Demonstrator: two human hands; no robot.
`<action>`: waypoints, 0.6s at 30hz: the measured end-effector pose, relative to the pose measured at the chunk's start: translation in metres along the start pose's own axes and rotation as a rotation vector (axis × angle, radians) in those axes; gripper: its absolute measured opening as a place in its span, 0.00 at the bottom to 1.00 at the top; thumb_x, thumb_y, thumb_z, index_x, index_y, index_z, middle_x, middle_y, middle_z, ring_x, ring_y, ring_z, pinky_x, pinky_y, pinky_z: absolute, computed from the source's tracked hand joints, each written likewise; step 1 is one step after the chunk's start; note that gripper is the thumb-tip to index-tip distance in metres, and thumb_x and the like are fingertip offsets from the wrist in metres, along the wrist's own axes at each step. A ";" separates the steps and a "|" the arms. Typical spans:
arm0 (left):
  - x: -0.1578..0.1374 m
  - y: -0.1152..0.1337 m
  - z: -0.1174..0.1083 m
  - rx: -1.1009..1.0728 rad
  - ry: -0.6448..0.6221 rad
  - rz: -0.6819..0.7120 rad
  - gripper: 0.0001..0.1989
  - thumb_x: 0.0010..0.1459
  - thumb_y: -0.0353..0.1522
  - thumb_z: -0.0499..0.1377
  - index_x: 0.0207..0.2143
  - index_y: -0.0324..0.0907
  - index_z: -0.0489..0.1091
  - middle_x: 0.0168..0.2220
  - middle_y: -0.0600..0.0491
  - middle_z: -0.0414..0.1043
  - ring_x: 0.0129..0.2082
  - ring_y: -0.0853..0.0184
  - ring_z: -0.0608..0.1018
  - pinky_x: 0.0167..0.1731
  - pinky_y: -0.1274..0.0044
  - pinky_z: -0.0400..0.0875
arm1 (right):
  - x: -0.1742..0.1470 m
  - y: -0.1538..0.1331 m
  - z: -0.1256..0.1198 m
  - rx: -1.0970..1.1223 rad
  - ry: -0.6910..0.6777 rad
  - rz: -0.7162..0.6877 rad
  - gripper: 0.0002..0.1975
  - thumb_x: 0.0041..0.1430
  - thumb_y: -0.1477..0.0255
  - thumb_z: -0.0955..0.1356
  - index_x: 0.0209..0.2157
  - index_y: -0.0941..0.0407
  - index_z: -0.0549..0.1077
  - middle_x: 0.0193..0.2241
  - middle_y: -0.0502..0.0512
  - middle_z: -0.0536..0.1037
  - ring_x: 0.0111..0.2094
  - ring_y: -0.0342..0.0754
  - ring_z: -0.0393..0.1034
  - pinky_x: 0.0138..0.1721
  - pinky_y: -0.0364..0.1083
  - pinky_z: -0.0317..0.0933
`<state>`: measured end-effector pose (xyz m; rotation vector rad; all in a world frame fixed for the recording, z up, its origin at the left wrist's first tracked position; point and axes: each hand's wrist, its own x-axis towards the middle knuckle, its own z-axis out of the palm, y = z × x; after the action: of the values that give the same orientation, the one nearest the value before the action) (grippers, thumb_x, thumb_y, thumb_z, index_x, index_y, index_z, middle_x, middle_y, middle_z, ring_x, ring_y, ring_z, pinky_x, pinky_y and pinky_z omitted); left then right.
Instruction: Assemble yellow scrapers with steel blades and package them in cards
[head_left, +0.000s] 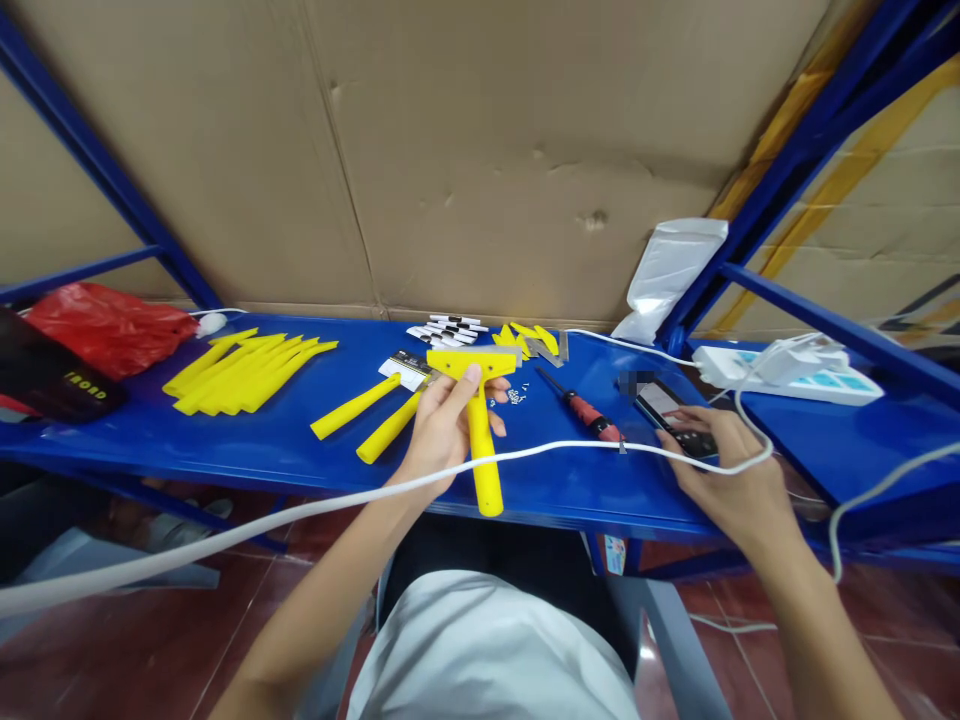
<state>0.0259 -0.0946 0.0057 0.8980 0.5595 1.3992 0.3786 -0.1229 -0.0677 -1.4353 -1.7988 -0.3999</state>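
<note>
My left hand (442,425) is closed around the head of a yellow scraper (486,450), whose handle points down toward me and whose metal blade edge shows at the top. My right hand (724,465) rests on a dark smartphone (660,402) at the right of the bench, fingers bent over its lower end; whether it grips the phone is hard to see. Between the hands lies a red and black screwdriver (592,415). Small screws (516,394) are scattered just right of the scraper. Two yellow handles (356,405) lie left of my left hand, partly over a labelled pack.
A row of yellow handles (251,375) lies on the blue bench (285,450) at left, near a red plastic bag (112,320). Black and white packs (450,328) and yellow pieces with blades (534,340) sit at the back. A white cable (300,520) crosses in front; a power strip (795,378) is at right.
</note>
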 end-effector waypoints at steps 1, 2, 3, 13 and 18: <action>0.007 0.004 0.002 0.018 -0.039 0.034 0.21 0.62 0.43 0.76 0.47 0.39 0.78 0.43 0.44 0.84 0.40 0.61 0.85 0.25 0.79 0.78 | 0.000 0.000 0.000 -0.002 0.002 0.000 0.15 0.74 0.59 0.70 0.55 0.51 0.73 0.47 0.64 0.85 0.47 0.66 0.86 0.52 0.66 0.80; 0.014 0.008 0.004 0.037 -0.083 0.065 0.20 0.63 0.44 0.75 0.46 0.38 0.78 0.43 0.43 0.84 0.41 0.60 0.85 0.25 0.79 0.78 | 0.000 0.000 0.000 -0.005 0.004 -0.001 0.15 0.74 0.59 0.69 0.55 0.52 0.73 0.47 0.65 0.85 0.47 0.67 0.86 0.51 0.66 0.80; 0.021 0.012 0.006 0.057 -0.123 0.091 0.19 0.64 0.43 0.74 0.46 0.38 0.78 0.44 0.43 0.84 0.41 0.60 0.85 0.26 0.79 0.79 | 0.000 -0.001 0.000 -0.007 0.008 -0.003 0.15 0.74 0.59 0.69 0.55 0.52 0.73 0.47 0.65 0.85 0.47 0.67 0.86 0.50 0.65 0.80; 0.088 0.010 0.005 0.222 -0.247 0.128 0.17 0.66 0.42 0.72 0.44 0.38 0.78 0.43 0.41 0.85 0.42 0.59 0.86 0.26 0.77 0.81 | 0.001 -0.001 0.000 -0.039 0.019 -0.032 0.14 0.75 0.60 0.69 0.55 0.52 0.73 0.45 0.64 0.84 0.46 0.67 0.85 0.50 0.66 0.79; 0.099 0.003 -0.007 0.297 -0.239 0.137 0.18 0.66 0.43 0.72 0.46 0.37 0.78 0.43 0.41 0.85 0.42 0.59 0.86 0.28 0.76 0.82 | 0.000 0.000 0.001 -0.016 0.018 -0.014 0.13 0.74 0.60 0.69 0.55 0.51 0.73 0.45 0.63 0.84 0.46 0.66 0.85 0.51 0.65 0.79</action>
<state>0.0310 0.0038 0.0213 1.3440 0.5387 1.3255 0.3785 -0.1221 -0.0680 -1.4259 -1.7960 -0.4345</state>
